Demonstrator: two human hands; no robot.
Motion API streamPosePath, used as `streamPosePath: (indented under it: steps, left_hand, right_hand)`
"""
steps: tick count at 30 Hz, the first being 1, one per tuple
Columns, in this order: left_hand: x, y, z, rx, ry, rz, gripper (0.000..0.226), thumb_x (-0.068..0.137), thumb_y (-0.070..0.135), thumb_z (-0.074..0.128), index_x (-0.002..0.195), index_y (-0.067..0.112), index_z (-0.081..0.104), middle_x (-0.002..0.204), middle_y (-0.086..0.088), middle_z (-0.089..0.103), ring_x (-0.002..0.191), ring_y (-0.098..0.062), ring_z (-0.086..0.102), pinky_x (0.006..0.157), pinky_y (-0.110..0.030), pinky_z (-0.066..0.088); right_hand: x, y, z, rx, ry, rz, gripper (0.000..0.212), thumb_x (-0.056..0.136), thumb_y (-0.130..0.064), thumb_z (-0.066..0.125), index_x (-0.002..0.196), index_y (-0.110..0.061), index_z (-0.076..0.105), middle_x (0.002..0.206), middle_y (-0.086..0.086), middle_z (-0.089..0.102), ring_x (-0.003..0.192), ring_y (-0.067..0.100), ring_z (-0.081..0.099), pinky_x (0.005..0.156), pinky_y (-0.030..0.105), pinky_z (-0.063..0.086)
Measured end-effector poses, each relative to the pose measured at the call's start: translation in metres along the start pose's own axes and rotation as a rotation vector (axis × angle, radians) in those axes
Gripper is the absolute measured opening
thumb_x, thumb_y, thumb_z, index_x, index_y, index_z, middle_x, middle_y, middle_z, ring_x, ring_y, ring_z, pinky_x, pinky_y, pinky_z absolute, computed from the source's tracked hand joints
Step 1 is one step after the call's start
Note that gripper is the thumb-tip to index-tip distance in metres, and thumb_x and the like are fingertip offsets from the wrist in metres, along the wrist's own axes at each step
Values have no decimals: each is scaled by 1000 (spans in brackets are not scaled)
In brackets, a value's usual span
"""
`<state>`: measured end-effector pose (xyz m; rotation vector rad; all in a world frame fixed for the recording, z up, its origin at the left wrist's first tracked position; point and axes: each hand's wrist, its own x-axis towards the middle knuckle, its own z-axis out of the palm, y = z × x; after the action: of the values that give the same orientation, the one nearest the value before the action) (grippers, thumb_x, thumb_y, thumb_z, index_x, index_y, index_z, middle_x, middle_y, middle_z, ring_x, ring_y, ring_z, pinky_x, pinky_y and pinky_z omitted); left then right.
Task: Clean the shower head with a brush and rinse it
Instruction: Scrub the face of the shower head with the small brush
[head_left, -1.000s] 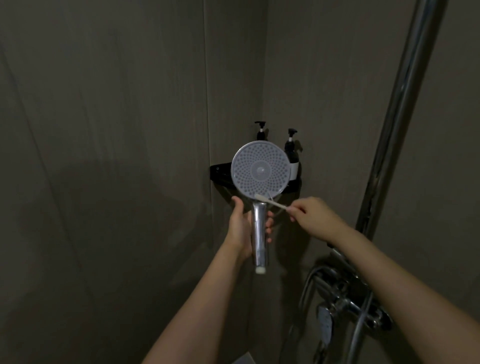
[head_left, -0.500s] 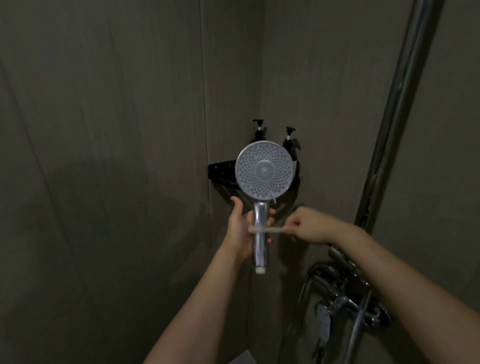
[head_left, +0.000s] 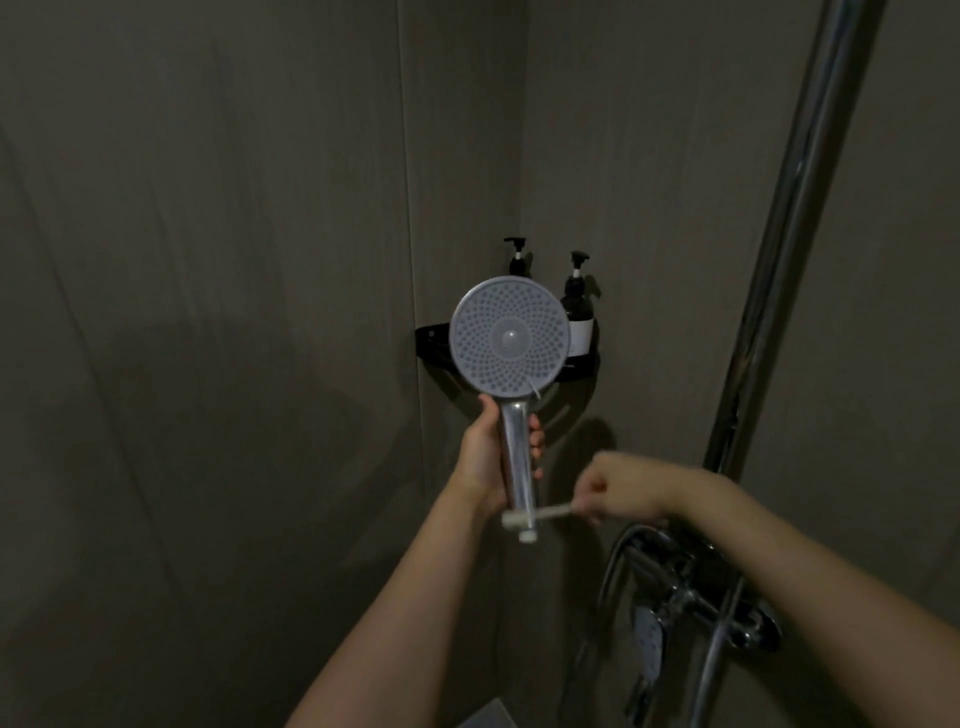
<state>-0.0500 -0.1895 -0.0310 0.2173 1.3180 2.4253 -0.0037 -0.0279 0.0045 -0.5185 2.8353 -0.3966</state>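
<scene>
A round shower head (head_left: 509, 336) with a dotted grey face points at me, upright, with no hose on its chrome handle (head_left: 516, 462). My left hand (head_left: 485, 452) grips that handle from the left, fingers wrapped behind it. My right hand (head_left: 610, 491) pinches a small white brush (head_left: 535, 516) by its handle. The brush lies level, its head against the lower end of the chrome handle, just above the white end fitting. My right hand is blurred by motion.
A black corner shelf (head_left: 434, 338) behind the shower head carries two dark pump bottles (head_left: 577, 312). A chrome riser pipe (head_left: 795, 218) runs up the right wall. The chrome mixer tap (head_left: 691, 597) and hose sit low right. Dark tiled walls close in on both sides.
My right hand has carried the brush down from the bottom rim of the shower face along the handle to its lower end. The shower head has shifted slightly.
</scene>
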Motion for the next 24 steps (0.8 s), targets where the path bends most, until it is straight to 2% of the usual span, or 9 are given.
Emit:
streamPosePath:
  steps: [2,8,10,14,16,18,20,22,24]
  left_hand:
    - [1,4,-1,1,16,14,68,87,71,18,72,14,55,62,1,52,55,-12,47,51,-23,39]
    - [1,19,-2,-8,85,65,67,88,70,17,68,16,51,56,2,48,50,-11,44,51,-24,34]
    - [2,20,0,-12,93,65,67,88,70,16,68,15,50,54,3,48,48,-11,44,51,-24,33]
    - [0,21,-3,-4,91,56,66,89,69,17,69,15,49,55,2,46,49,-11,42,49,-23,33]
    - [0,23,-6,-14,94,56,66,89,69,18,69,15,50,55,2,46,48,-10,43,46,-20,34]
    - [0,23,-7,-31,106,62,66,89,69,18,69,15,49,52,3,46,45,-10,43,44,-19,34]
    - [2,20,-6,-27,107,60,66,89,69,17,68,14,49,51,3,46,44,-10,43,43,-19,34]
    - [0,19,-7,-6,105,52,66,89,69,17,68,15,48,50,3,46,44,-9,43,44,-19,34]
    - [-2,20,-10,-1,106,46,67,89,69,16,67,14,48,50,3,46,44,-9,42,44,-19,34]
  right_hand:
    - [-2,5,8,-70,-103,11,36,88,-24,55,53,-21,55,49,-5,48,50,3,42,58,23,36]
    - [-5,12,3,57,145,-122,39,91,-26,54,52,-29,53,52,-7,48,52,2,43,63,25,39]
    - [-4,7,-1,22,175,-168,38,91,-27,54,54,-33,52,54,-9,49,54,0,45,65,24,41]
    - [-11,14,-10,-272,158,-35,29,91,-34,52,62,-31,57,61,-13,49,62,1,48,67,26,41]
    - [-16,20,-15,-273,209,3,25,91,-35,50,70,-28,61,63,-12,50,67,7,50,67,26,40]
    - [-16,11,-11,-213,210,-70,26,91,-36,51,67,-30,58,62,-12,51,63,4,49,68,28,43]
    - [-12,-2,1,-255,179,-130,21,91,-38,50,77,-30,64,71,-10,60,70,6,54,72,30,45]
    - [-11,2,1,-327,191,-62,22,92,-38,49,89,-27,67,88,-3,67,88,14,59,74,29,43]
    - [-17,15,-5,-333,195,33,23,92,-39,48,86,-27,67,85,-4,64,91,17,59,74,28,42]
